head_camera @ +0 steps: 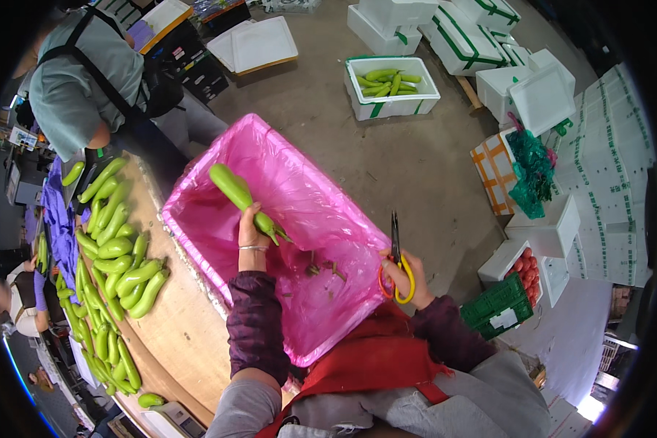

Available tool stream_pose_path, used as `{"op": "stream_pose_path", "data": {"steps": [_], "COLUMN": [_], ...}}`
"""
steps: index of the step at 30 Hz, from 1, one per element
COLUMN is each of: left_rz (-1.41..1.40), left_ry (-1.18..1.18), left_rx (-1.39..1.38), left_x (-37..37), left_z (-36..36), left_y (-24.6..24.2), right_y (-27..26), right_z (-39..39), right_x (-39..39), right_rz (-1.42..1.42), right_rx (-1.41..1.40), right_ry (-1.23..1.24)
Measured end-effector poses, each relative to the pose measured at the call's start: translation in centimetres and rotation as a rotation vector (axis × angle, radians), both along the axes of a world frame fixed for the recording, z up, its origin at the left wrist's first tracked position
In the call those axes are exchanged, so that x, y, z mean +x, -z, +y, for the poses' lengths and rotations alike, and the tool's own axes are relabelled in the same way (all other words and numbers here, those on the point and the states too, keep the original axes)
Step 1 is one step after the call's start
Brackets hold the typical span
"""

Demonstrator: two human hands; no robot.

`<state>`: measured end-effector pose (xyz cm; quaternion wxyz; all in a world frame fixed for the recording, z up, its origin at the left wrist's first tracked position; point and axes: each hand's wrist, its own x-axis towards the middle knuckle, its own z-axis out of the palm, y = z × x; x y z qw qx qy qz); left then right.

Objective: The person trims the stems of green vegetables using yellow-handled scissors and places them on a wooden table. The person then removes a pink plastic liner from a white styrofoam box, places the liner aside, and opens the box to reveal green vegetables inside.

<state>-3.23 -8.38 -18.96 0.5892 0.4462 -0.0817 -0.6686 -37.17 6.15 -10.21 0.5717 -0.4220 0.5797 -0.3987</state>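
My left hand (pixel 252 232) is closed around the stem half of a light green eggplant (pixel 231 188), held over a crate lined with pink plastic film (pixel 328 200). Its green calyx and stem point toward me. In my right hand (pixel 413 276), at the crate's right edge, are scissors (pixel 396 263) with yellow and orange handles, their dark blades together and pointing away from me. Several cut stem pieces (pixel 334 269) lie on the film inside the crate. Many more light green eggplants (pixel 115 247) are heaped on the wooden table (pixel 169 328) to the left.
A person (pixel 87 82) stands at the table's far end. Beyond the crate, a white foam box (pixel 391 107) holds green eggplants. Foam boxes (pixel 465 41), a green crate (pixel 498 306) and red tomatoes (pixel 524 271) are at the right. A scale (pixel 172 419) sits at the table's near edge.
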Motion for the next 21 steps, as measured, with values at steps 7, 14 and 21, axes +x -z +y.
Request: {"op": "stream_pose_path", "data": {"steps": [7, 14, 21], "left_rz": [0.015, 0.065, -0.117], "left_ry": [-0.233, -0.386, -0.381], "left_rx": [-0.396, -0.676, -0.742], "left_x": [2.3, 1.0, -1.6], "left_z": [5.5, 9.4, 13.1], "left_y": [-11.5, -19.9, -21.9], "right_y": [-1.3, -8.8, -11.2], "right_z": [-0.3, 3.2, 3.6], "right_x": [1.0, 7.7, 14.7], "right_rz": [-0.013, -0.396, -0.349], "right_rx": [0.021, 0.031, -0.143], "right_ry": [0.046, -0.529, -0.646]}}
